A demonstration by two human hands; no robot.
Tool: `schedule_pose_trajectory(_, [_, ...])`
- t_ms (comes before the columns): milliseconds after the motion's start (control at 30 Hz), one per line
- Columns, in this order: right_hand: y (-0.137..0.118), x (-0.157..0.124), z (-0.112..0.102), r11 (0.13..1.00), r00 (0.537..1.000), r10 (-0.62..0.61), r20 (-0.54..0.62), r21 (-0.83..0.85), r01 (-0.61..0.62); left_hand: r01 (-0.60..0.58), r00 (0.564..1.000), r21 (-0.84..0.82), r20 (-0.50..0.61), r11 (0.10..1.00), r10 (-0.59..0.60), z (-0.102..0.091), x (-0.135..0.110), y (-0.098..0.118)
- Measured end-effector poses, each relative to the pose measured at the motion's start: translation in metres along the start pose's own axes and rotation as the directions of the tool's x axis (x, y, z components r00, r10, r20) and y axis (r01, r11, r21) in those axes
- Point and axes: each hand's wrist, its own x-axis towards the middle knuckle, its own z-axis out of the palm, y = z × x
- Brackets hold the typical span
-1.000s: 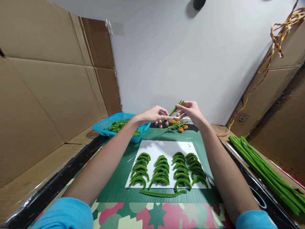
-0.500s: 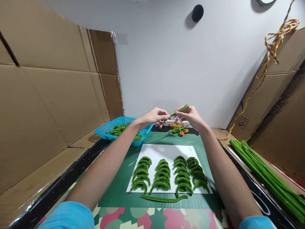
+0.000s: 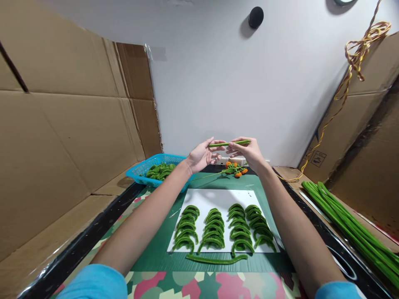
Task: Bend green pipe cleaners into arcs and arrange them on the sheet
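Observation:
A thin green pipe cleaner (image 3: pixel 238 143), seemingly doubled into a narrow strand, is held level above the far end of the table. My right hand (image 3: pixel 247 151) pinches it near its right end between thumb and fingers. My left hand (image 3: pixel 201 155) has its palm turned up and fingers apart; the strand's left end lies against its fingers, ungripped. Below, on a white sheet (image 3: pixel 215 195), curved green pipe cleaner pieces (image 3: pixel 213 228) lie in several overlapping columns. One straight green piece (image 3: pixel 216 260) rests just in front of the sheet.
A blue basket (image 3: pixel 134 172) with green pieces (image 3: pixel 160 171) stands at back left. Orange-and-green flowers (image 3: pixel 237 169) lie behind the sheet, near a power strip (image 3: pixel 222 161). Long green stems (image 3: pixel 349 224) lie at right. Cardboard walls (image 3: pixel 71 137) flank the table; yellow wire (image 3: pixel 358 54) hangs at right.
My left hand has loosened from a pinch and turned its palm up with fingers spreading. The pipe cleaner has gone from slanted to nearly level, still in my right hand.

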Motion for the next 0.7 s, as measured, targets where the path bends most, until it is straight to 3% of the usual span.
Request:
schedule_pose_trajectory(233, [0.003,0.001,0.000,1.000,0.998,0.001,-0.068,0.005,-0.001,-0.010,1.000,0.009,-0.017,1.000,0.010,0.000,0.002,-0.003])
schedule_pose_trajectory(533, [0.001,-0.002,0.002,0.999,0.999,0.034,-0.031,0.015,-0.033,-0.093,0.994,0.153,-0.038,0.984,0.100,0.006,0.000,-0.010])
schedule_pose_trajectory(700, [0.000,-0.001,0.000,0.999,0.999,0.042,-0.025,0.005,-0.042,-0.099,0.993,0.137,-0.052,0.986,0.107,0.003,0.003,-0.012])
